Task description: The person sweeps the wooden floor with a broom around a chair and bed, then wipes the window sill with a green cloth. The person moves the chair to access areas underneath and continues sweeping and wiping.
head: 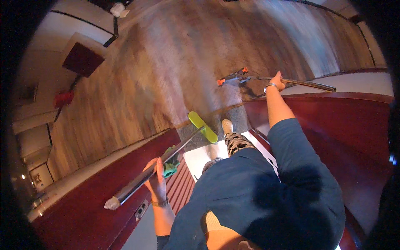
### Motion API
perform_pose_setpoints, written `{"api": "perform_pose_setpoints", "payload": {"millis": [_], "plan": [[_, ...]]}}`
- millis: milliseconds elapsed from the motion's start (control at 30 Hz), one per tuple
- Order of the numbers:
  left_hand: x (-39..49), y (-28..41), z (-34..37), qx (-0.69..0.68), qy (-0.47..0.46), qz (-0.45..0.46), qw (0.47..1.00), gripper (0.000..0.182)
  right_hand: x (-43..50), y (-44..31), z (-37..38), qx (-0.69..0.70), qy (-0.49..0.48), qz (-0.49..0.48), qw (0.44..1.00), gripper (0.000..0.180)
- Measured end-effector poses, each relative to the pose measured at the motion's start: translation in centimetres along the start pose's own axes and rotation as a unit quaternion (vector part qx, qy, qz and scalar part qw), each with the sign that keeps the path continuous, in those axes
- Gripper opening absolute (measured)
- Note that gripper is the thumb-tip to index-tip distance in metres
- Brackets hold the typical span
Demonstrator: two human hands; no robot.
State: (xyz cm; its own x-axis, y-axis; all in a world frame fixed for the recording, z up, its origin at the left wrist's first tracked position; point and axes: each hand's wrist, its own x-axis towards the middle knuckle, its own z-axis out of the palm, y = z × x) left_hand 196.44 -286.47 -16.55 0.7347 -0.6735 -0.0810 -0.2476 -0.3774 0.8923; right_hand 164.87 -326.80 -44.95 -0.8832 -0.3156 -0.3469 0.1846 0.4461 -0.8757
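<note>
My left hand (156, 178) grips a metal pole (140, 176) low on the left, its near end capped with something whitish. At the pole's far end a yellow-green flat mop head (203, 127) lies over the grey floor by my feet. A green cloth (170, 167) is beside that hand, against the pole; whether the hand holds it too I cannot tell. On the right, my right hand (277, 82) is closed around a second metal pole (309, 85). That pole ends in a dark mop frame (234, 76) with orange clips, over the brown floor.
A dark red wall panel (325, 115) rises on the right and another (93, 184) on the left, with a socket plate (142, 209) below it. A white threshold (200, 156) lies under my feet. At the upper left stands a dark red square object (82, 59).
</note>
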Motion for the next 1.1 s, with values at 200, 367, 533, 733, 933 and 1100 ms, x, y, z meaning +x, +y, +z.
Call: {"api": "perform_pose_setpoints", "payload": {"millis": [200, 367, 533, 733, 933, 1100], "plan": [[2.8, 4.8, 0.7, 0.136, -0.022, 0.098, 0.986, 0.013, -1.6, -1.2, 1.0, -0.059, 0.031, 0.137, 0.988, 0.069], [5.3, 7.1, 1.4, 0.21, -0.106, 0.186, 0.954, 0.018, -3.3, 0.6, 0.2, -0.18, -0.185, 0.143, 0.956, 0.057], [10.8, 8.4, 3.7, 0.18, -0.263, 0.302, 0.899, 0.024, -14.6, 4.7, -7.8, -0.277, -0.591, -0.319, 0.687, 0.049], [16.7, 10.0, 8.5, 0.151, -0.461, 0.448, 0.751, 0.031, -28.3, 5.3, -10.4, -0.061, -0.652, -0.388, 0.648, 0.042], [17.5, 14.3, 15.8, -0.052, -0.566, 0.567, 0.596, 0.021, -25.4, 3.1, -9.7, -0.08, -0.519, -0.409, 0.746, 0.018], [15.0, 17.6, 19.2, -0.087, -0.677, 0.47, 0.56, 0.03, -22.8, 0.6, -14.5, -0.123, -0.347, -0.288, 0.884, 0.019]]}}
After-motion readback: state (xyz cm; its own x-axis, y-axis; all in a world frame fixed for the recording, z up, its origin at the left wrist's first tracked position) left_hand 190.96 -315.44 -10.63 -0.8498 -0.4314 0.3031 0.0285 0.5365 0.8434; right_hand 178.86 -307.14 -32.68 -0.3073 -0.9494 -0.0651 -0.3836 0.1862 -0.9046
